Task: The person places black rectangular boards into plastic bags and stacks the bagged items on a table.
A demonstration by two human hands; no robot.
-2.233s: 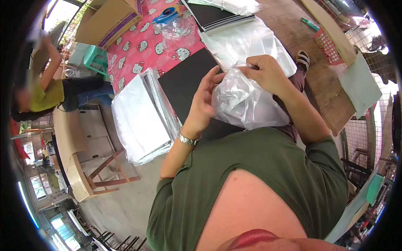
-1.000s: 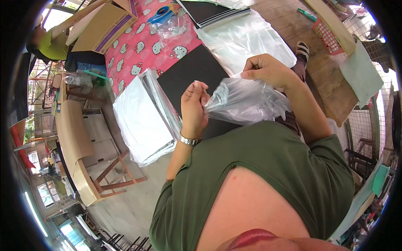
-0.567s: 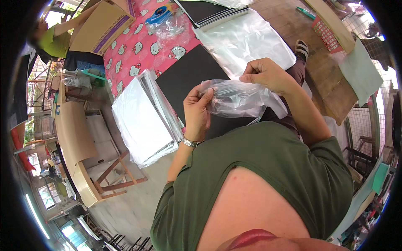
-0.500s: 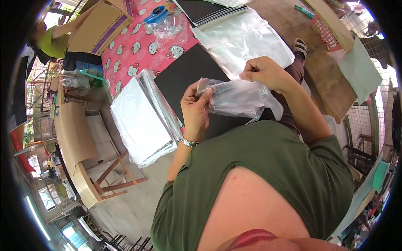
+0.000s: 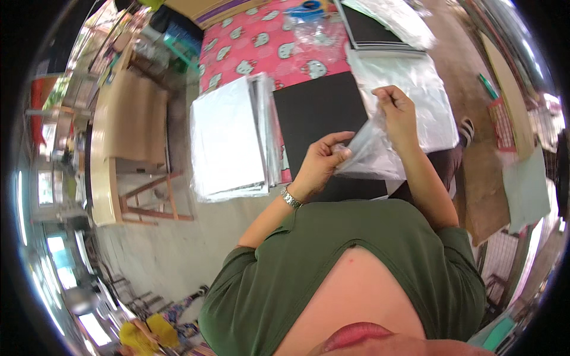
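Observation:
A clear plastic bag (image 5: 369,148) is stretched between my two hands above a black board (image 5: 317,110). My left hand (image 5: 323,161) pinches its lower left end between thumb and fingers; a metal watch is on that wrist. My right hand (image 5: 398,115), higher and farther right, is closed with thumb and fingertips together at the bag's upper end. Beneath and beyond the right hand lies a pile of clear plastic sleeves (image 5: 436,98). Left of the black board is a stack of white boards in plastic (image 5: 228,139).
A pink patterned cloth (image 5: 243,44) covers the table. At its far side are a blue tape dispenser (image 5: 307,9), crumpled clear plastic (image 5: 320,38) and a stack of black boards (image 5: 380,29). A wooden table (image 5: 104,178) stands left; a person in yellow (image 5: 154,333) is at lower left.
My view has turned, shifting the table rightward in the picture. The bag has gone from roughly level to slanting, with my right hand now raised above my left.

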